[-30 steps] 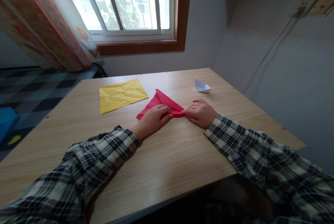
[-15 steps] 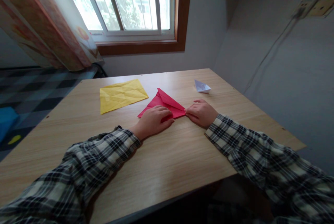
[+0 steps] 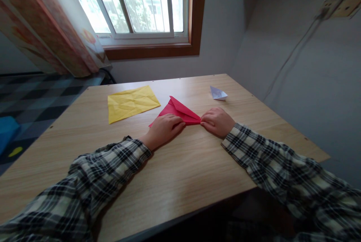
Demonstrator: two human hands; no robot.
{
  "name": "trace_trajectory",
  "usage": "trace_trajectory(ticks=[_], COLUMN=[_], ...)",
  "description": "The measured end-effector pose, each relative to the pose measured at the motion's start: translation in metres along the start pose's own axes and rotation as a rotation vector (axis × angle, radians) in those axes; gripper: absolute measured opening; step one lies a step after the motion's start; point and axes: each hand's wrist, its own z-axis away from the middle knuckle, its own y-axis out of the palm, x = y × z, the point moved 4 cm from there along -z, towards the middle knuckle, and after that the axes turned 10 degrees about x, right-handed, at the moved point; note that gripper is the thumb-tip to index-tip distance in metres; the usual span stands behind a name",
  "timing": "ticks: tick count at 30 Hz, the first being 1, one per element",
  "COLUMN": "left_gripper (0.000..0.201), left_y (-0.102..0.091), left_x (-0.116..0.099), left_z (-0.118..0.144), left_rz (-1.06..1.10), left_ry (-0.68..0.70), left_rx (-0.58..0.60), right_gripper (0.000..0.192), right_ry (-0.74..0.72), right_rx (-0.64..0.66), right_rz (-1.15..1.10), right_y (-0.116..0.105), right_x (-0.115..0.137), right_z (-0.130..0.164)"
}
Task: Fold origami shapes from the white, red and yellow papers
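Note:
A red paper (image 3: 176,110), folded into a triangle, lies flat on the wooden table (image 3: 175,170). My left hand (image 3: 163,130) rests palm down on its near left part, fingers pressing the fold. My right hand (image 3: 217,121) pinches the paper's right corner with its fingertips. Both arms wear plaid sleeves.
A creased yellow paper sheet (image 3: 131,102) lies to the left of the red one. A small white folded paper (image 3: 217,93) sits at the back right. A window (image 3: 135,5) and a curtain (image 3: 45,27) are behind the table; a wall runs close on the right.
My left hand's fingers have slid slightly along the red paper's fold, toward my right hand. The paper's right corner and my right hand have barely moved.

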Motion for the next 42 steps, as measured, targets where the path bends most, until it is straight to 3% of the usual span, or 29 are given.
trace_trajectory(ticks=[9,16,21,28,36,42], left_gripper=[0.037,0.028,0.043,0.045,0.042,0.044], left_y=[-0.003,-0.006,-0.006,-0.002,-0.001,0.002], left_x=[-0.003,0.003,0.007,0.013,0.015,0.005], left_z=[0.003,0.004,0.004,0.003,0.001,0.003], left_rz=[-0.087,-0.121,-0.121,-0.159,-0.236,-0.080], left_ry=[-0.087,-0.185,-0.224,-0.293,-0.193,0.065], left_rx=[-0.011,-0.044,-0.068,-0.053,-0.089,-0.096], right_gripper=[0.021,0.022,0.020,0.015,0.015,0.010], right_ry=[0.058,0.102,0.117,0.131,0.136,0.133], right_rx=[-0.027,-0.008,-0.016,-0.002,0.025,0.040], right_rz=[-0.143,-0.214,-0.262,-0.250,-0.210,-0.177], right_y=[0.005,0.014,0.015,0.014,0.014,0.014], right_x=[-0.006,-0.014,-0.016,-0.016,-0.014,-0.013], right_z=[-0.002,-0.003,-0.004,-0.003,-0.003,-0.003])
